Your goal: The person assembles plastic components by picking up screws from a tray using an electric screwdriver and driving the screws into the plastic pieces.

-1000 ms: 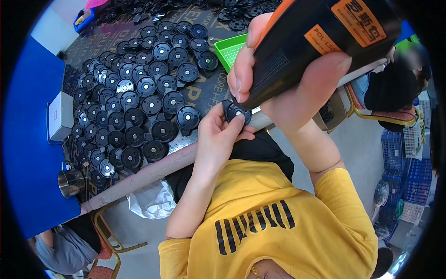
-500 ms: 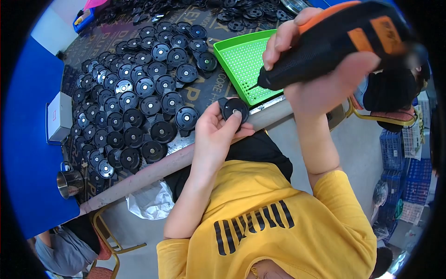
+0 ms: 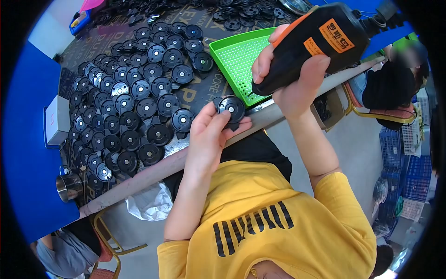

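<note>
My left hand (image 3: pixel 210 135) grips a round black plastic part (image 3: pixel 231 109) with a silver centre, near the table's front edge. The thumb presses on its face and the fingers sit beneath. My right hand (image 3: pixel 297 83) is wrapped around a black and orange electric screwdriver (image 3: pixel 332 39), its body tilted and its narrow tip pointing down to the left. That tip is a little above and right of the held part, apart from it. Behind the tip lies a green perforated tray (image 3: pixel 241 63). Many similar black discs (image 3: pixel 140 88) cover the table to the left.
More black parts (image 3: pixel 251 11) are heaped at the back. A white box (image 3: pixel 57 122) and a metal cup (image 3: pixel 69 186) stand at the left. A plastic bag (image 3: pixel 149 203) hangs below the table edge (image 3: pixel 134 184). Other people sit at the right (image 3: pixel 392 90) and lower left (image 3: pixel 65 253).
The screwdriver in my right hand has come down and left, turning so its label shows. My left hand has shifted slightly left and turned the black part, its tab now pointing toward me.
</note>
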Tool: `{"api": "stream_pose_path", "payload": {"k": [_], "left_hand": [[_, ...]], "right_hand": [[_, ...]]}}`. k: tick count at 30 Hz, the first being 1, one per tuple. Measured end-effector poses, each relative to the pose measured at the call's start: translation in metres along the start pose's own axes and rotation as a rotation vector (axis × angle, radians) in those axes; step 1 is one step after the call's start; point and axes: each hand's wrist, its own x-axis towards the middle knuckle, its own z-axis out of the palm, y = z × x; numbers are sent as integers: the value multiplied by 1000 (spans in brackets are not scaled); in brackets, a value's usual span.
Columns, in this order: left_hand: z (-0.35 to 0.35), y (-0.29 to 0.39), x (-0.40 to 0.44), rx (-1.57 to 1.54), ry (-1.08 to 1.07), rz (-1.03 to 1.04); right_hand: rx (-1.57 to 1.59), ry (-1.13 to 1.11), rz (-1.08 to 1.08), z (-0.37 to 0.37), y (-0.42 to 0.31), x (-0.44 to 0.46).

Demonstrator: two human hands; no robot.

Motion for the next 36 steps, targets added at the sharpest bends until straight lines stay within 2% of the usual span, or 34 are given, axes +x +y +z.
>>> {"api": "stream_pose_path", "payload": {"k": [18, 20, 24, 26, 27, 30, 31, 36], "left_hand": [[2, 1, 0, 16, -23, 9], [3, 1, 0, 24, -15, 11], [4, 0, 1, 72, 0, 19], [5, -1, 1, 91, 5, 28], [6, -1, 1, 107, 11, 31], [6, -1, 0, 131, 13, 30], [6, -1, 0, 138, 10, 25], [6, 0, 0, 150, 5, 29]], "right_hand": [[-40, -10, -13, 3, 1, 1], [10, 55, -13, 4, -3, 4], [25, -13, 2, 0, -29, 7], [324, -145, -123, 1, -32, 9], [365, -126, -87, 4, -37, 5], [324, -239, -151, 5, -41, 5], [333, -206, -98, 3, -43, 0], [341, -196, -126, 12, -36, 3]]}}
